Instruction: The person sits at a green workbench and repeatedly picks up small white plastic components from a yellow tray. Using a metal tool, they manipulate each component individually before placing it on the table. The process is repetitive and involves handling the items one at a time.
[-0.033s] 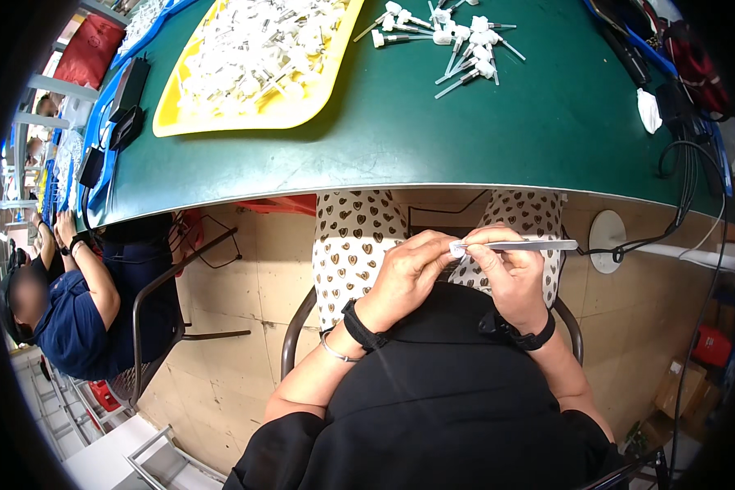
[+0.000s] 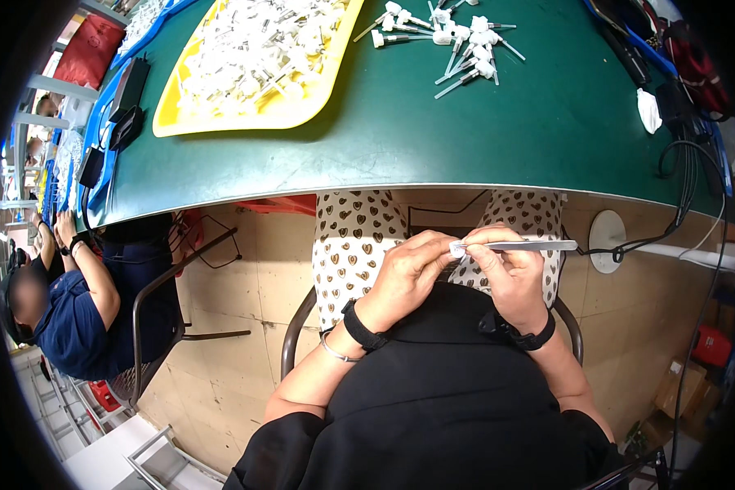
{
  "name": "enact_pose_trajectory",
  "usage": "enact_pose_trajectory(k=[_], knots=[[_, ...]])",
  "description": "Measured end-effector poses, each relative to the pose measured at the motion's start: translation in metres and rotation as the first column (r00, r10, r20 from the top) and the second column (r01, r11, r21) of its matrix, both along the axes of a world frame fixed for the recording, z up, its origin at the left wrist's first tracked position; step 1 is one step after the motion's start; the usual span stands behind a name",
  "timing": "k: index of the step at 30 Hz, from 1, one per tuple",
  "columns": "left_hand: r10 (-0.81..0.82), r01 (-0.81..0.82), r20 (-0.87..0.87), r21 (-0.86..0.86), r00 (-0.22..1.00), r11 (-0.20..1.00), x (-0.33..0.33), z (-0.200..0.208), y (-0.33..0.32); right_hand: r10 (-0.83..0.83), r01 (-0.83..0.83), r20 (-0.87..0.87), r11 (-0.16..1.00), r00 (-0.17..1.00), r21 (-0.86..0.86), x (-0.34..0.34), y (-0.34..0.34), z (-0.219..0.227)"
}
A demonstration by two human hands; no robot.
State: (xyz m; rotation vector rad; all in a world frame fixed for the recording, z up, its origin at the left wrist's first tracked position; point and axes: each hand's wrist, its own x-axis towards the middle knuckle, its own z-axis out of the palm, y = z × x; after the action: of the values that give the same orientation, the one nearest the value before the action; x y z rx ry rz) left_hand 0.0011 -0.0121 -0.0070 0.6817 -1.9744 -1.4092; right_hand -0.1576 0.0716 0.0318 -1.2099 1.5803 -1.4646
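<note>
Over the patterned trousers [image 2: 353,245] beside the green table [image 2: 506,139], the left hand [image 2: 408,272] is pinching a small white part [image 2: 457,249], while the right hand [image 2: 510,273] is gripping metal tweezers [image 2: 539,245], their tip pointing toward it. A yellow tray [image 2: 224,124] is holding white pieces [image 2: 257,53].

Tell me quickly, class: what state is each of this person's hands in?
Left hand: closed, holding a small white part.
Right hand: closed, holding a slim metal tool.

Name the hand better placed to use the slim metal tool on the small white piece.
Right, it seems: the right hand grips the slim metal tool, one end toward the small white piece that the left hand pinches.
</note>
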Motion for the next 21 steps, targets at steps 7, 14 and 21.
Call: enact_pose_trajectory(k=[7, 14, 21], knots=[[-0.011, 0.011, 0.012, -0.008, 1.0, 1.0, 0.0, 0.001, 0.0, -0.022, 0.022, -0.001, 1.0, 1.0, 0.019, 0.002, 0.001, -0.001], [-0.016, 0.017, 0.022, -0.031, 1.0, 0.999, 0.0, 0.002, 0.0, 0.001, -0.016, -0.224, 0.998, 0.974, -0.068, 0.0, -0.003, 0.004], [-0.028, 0.028, -0.014, -0.043, 1.0, 0.999, 0.0, 0.005, 0.0, 0.008, -0.05, -0.296, 0.99, 0.955, -0.134, -0.001, -0.006, 0.01]])
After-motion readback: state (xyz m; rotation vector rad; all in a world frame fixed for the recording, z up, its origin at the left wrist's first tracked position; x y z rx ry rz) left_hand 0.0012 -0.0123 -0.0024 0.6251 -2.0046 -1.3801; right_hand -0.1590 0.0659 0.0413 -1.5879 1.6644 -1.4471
